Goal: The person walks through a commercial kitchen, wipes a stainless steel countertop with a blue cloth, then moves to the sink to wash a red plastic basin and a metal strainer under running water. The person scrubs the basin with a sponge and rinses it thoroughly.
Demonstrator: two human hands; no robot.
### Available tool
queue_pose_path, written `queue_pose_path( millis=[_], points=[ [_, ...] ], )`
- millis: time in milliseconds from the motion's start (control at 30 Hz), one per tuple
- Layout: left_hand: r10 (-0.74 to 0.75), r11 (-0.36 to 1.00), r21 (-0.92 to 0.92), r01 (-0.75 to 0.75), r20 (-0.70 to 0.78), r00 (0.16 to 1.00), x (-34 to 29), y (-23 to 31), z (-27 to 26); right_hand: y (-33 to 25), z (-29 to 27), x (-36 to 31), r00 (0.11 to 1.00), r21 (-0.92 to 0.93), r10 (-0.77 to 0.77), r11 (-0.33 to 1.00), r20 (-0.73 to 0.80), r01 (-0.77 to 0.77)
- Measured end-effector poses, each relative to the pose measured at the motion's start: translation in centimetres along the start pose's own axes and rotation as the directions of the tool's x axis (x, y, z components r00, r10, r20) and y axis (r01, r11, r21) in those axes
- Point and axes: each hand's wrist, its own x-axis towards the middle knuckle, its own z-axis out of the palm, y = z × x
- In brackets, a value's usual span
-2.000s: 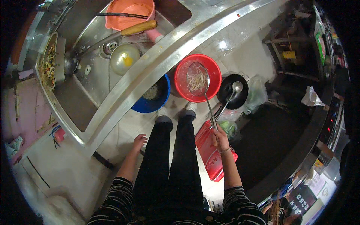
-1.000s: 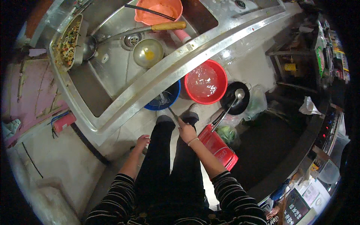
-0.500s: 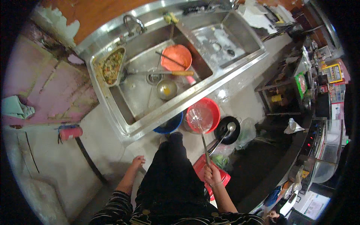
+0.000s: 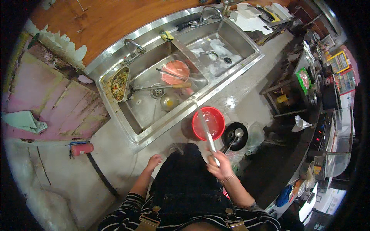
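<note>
My right hand (image 4: 220, 166) is closed around the pale metal handle of a long-handled strainer (image 4: 208, 135). Its handle slants up past the red bucket (image 4: 221, 133) toward the double steel sink (image 4: 154, 125). The round mesh head is a faint blur over the left basin, partly across the orange-pink pot (image 4: 184, 79). In that basin lie a ladle with a wooden grip (image 4: 181, 86), a metal bowl (image 4: 169, 102) and a corner strainer of food scraps (image 4: 119, 85). Beside my dark overalls hangs my left hand (image 4: 155, 161), empty, its fingers loosely bent and apart.
A black wok (image 4: 241, 141) with a metal ladle sits on the floor right of the bucket, by a clear plastic bag (image 4: 255, 134). The dark counter (image 4: 277, 169) runs along my right. A red cylinder (image 4: 82, 149) is at the left wall.
My right hand has raised the strainer from over the red bucket to above the left basin. My left hand has moved slightly right. The view has shifted, and the blue bucket no longer shows.
</note>
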Motion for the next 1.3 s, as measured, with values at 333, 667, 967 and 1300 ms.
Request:
queue_pose_path(
  millis=[333, 667, 967, 1300],
  points=[
    [-0.03, 0.989, 0.145, 0.03, 0.001, 1.0, 3.4, 4.9, 9.6, 2.2, 1.2, 30.1, 0.892, 0.263, 0.357, 0.864, 0.278, -0.428],
    [0.062, 0.996, 0.046, -0.074, 0.209, 0.976, 8.3, 9.6, 18.5, -2.9, -3.3, 29.4, 0.874, 0.333, 0.407, 0.812, 0.264, -0.479],
    [-0.289, 0.914, 0.29, 0.283, -0.024, 0.957, 29.7, 7.4, 25.3, 1.6, -36.6, 25.3, 0.853, 0.506, 0.141, 0.848, -0.503, 0.158],
    [0.377, 0.305, 0.945, -0.115, -0.009, 0.926, 46.5, 12.8, 31.1, 10.3, -63.5, 37.3, 0.222, -0.379, -0.318, 0.862, -0.922, -0.338]
  ],
)
